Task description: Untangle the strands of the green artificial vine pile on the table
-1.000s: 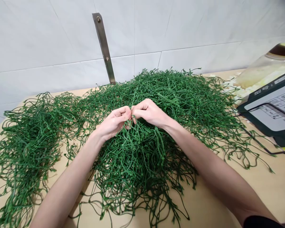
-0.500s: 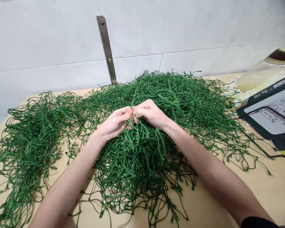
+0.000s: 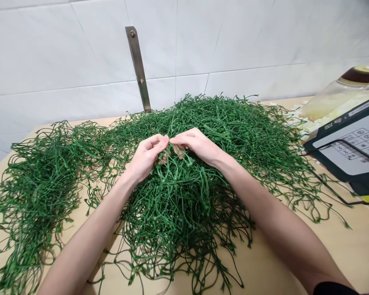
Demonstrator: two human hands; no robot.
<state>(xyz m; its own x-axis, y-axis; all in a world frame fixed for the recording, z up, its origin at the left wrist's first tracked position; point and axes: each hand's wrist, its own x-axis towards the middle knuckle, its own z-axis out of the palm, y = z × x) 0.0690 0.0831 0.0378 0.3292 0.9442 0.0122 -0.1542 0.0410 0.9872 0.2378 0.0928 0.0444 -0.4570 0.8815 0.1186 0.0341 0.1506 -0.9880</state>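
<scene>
A big tangled heap of thin green plastic stems (image 3: 203,135) covers the middle of a light wooden table (image 3: 350,246). My left hand (image 3: 146,157) and my right hand (image 3: 195,145) meet fingertip to fingertip above the heap's centre. Both are closed in a pinch on the same few green stems (image 3: 169,153), which rise between them. A smaller, looser pile of the same green stems (image 3: 37,184) lies to the left of my left forearm.
A weighing scale with a keypad (image 3: 350,149) sits at the right edge, with a dark cable (image 3: 335,190) running from it. Behind it stands a clear container with a dark lid (image 3: 341,96). A metal bracket (image 3: 138,67) is screwed to the white tiled wall.
The hands stay pinched together on the stems, with only small finger movement. The view has tilted slightly, so everything sits a little lower in the picture.
</scene>
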